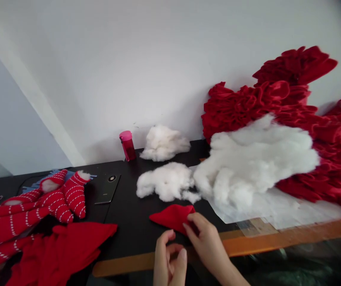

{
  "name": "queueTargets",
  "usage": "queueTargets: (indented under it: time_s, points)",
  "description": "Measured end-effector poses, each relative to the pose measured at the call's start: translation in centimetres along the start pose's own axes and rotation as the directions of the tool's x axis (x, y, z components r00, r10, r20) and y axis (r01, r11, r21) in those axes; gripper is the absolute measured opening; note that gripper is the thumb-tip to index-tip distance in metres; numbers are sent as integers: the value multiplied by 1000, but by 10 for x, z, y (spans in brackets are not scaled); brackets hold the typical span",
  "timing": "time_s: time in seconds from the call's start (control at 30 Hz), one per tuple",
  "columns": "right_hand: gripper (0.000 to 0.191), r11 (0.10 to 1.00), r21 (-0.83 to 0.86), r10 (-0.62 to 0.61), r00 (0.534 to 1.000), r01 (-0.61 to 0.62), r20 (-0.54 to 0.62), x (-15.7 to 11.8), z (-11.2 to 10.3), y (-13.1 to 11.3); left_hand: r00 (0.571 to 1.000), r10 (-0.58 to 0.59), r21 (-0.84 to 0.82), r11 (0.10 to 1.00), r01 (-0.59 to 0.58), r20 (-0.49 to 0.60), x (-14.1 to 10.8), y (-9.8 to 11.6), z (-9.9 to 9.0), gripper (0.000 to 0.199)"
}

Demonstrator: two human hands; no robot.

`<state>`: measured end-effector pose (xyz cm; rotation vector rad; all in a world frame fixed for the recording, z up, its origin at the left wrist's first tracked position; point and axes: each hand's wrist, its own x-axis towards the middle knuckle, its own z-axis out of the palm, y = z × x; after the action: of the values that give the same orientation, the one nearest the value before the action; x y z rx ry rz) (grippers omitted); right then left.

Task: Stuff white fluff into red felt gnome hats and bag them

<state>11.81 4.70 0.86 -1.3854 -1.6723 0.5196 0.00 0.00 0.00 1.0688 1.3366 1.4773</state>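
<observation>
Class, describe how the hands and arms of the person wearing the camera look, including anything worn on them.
Both the left hand and the right hand are bare, with slim fingers and no gloves. No ring, bracelet or watch shows. The visible part of the right forearm has no sleeve over it; the left forearm is out of the picture.

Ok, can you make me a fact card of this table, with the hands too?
Right hand: pinching the edge of a red pointed cloth
Left hand: beside it, fingers curled, nothing visible inside
Middle: three clumps of white fluff, biggest rightmost
Left: striped red pieces, red cloth pile, dark phone
Back: pink bottle
Right: heap of red cloth
</observation>
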Motion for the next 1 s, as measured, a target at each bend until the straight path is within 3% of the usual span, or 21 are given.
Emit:
queueTargets:
  time_s: [0.07,0.1,0.23,0.37,0.47,0.57,0.67,0.77,0.87,0.93,1.0]
  points:
    - [17,992,126,-32,992,17,122,-5,-1,-12,996,91,135,986,-94,27,10,-5,5,37]
    - [19,989,140,-55,990,37,127,-3,-3,-14,988,148,217,964,-155,50,14,-7,6,33]
    - [28,992,-52,-118,988,113,-103,31,-16,7,956,252,439,849,-293,151,22,-15,5,23]
    - [30,998,-30,-55,998,56,33,62,-22,28,943,289,512,792,-332,165,18,-17,5,19]
    - [19,999,46,9,998,-12,62,55,-29,31,921,368,548,748,-374,127,13,-11,9,18]
    - [22,977,169,121,991,-130,60,31,-41,31,891,419,635,643,-428,176,11,1,19,30]
    - [30,816,492,311,948,-302,67,7,-50,29,880,407,734,514,-444,247,18,8,33,47]
    - [31,603,692,433,891,-397,134,-10,-52,25,880,360,803,396,-445,311,28,8,42,33]
    - [28,575,699,452,877,-425,162,-17,-46,15,872,370,782,417,-464,320,30,9,40,23]
    - [20,659,639,393,906,-397,158,-18,-39,4,840,444,700,491,-519,311,25,15,36,20]
    - [14,789,545,262,958,-284,120,-15,-30,-9,786,535,574,554,-603,310,15,24,31,19]
